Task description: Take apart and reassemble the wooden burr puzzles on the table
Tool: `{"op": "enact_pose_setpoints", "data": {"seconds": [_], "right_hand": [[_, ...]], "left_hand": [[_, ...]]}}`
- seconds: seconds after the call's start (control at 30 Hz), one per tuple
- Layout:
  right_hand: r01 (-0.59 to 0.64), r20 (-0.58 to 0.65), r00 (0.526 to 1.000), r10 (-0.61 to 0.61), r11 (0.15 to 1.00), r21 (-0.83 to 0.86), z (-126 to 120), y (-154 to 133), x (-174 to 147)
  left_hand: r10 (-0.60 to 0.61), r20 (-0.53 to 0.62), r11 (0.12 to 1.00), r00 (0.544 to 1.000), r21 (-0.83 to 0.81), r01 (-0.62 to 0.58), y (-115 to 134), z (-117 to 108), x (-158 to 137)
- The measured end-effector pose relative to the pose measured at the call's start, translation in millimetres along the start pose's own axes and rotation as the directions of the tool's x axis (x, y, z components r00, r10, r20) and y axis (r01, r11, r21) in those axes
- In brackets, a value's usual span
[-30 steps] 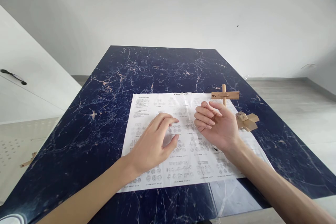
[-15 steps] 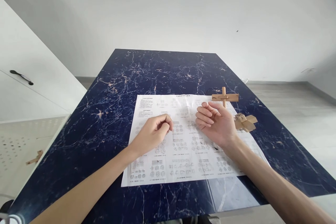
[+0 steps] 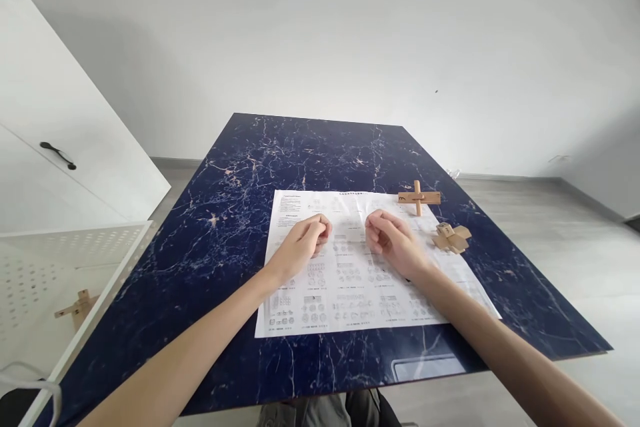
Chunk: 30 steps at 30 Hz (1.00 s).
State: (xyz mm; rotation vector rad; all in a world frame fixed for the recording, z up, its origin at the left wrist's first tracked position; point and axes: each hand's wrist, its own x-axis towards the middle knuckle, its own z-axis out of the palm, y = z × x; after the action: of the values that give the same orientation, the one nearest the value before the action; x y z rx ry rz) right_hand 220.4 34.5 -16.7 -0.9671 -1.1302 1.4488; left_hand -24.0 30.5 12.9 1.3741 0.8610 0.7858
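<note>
My left hand [image 3: 304,245] is curled into a loose fist on the left half of a printed instruction sheet [image 3: 345,320]. My right hand [image 3: 395,240] is also closed, thumb over bent fingers, above the sheet's right half. A gap separates the two hands, and nothing shows in either. The sheet lies flat, with rows of small puzzle diagrams. Beyond my right hand, at the sheet's upper right corner, a wooden cross puzzle [image 3: 406,198] is made of crossed pieces. To the right of that hand sits a wooden interlocking burr puzzle [image 3: 452,239]. Neither hand touches the puzzles.
The dark blue marbled table [image 3: 310,160] extends to the far wall. At the left stand a white cabinet [image 3: 100,147] with a black handle and a white perforated surface [image 3: 30,273], with wooden pieces [image 3: 79,308] near it. A white cable [image 3: 50,387] is at lower left.
My right hand has turned over from palm up and curled its fingers closed. My left hand stays closed. The view has shifted slightly, showing more of my lap.
</note>
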Motion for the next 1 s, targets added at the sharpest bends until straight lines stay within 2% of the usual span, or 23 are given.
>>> {"op": "enact_pose_setpoints", "data": {"seconds": [0.13, 0.27, 0.37, 0.5, 0.67, 0.8, 1.0], "right_hand": [[0.034, 0.049, 0.999, -0.024, 0.979, -0.203, 9.0, 0.5, -9.3], [0.11, 0.105, 0.992, -0.069, 0.881, -0.46, 14.9, 0.6, -12.2], [0.126, 0.117, 0.99, -0.076, 0.841, -0.526, 17.5, 1.0, -12.9], [0.154, 0.146, 0.986, -0.082, 0.781, -0.605, 19.8, 1.6, -14.9], [0.168, 0.165, 0.983, -0.08, 0.752, -0.638, 20.2, 2.6, -16.1], [0.159, 0.157, 0.985, -0.074, 0.749, -0.644, 20.1, 2.8, -16.5], [0.161, 0.164, 0.985, -0.062, 0.685, -0.71, 23.0, 0.6, -17.8]], "left_hand": [[0.059, -0.057, 0.995, 0.997, 0.083, -0.054, 2.6, 3.2, -3.9], [0.145, -0.073, 0.98, 0.987, 0.149, -0.133, 1.6, 5.3, -6.4], [0.167, -0.085, 0.982, 0.982, 0.101, -0.159, -0.1, 4.4, -6.3], [0.156, -0.069, 0.986, 0.985, -0.04, -0.159, -1.1, -1.3, -4.5], [0.157, -0.068, 0.969, 0.985, -0.182, -0.167, -2.7, -10.8, -1.4], [0.147, -0.101, 0.961, 0.984, -0.221, -0.166, -1.7, -12.1, -1.9], [0.077, -0.053, 0.963, 0.996, -0.254, -0.088, 1.0, -7.9, -4.8]]}}
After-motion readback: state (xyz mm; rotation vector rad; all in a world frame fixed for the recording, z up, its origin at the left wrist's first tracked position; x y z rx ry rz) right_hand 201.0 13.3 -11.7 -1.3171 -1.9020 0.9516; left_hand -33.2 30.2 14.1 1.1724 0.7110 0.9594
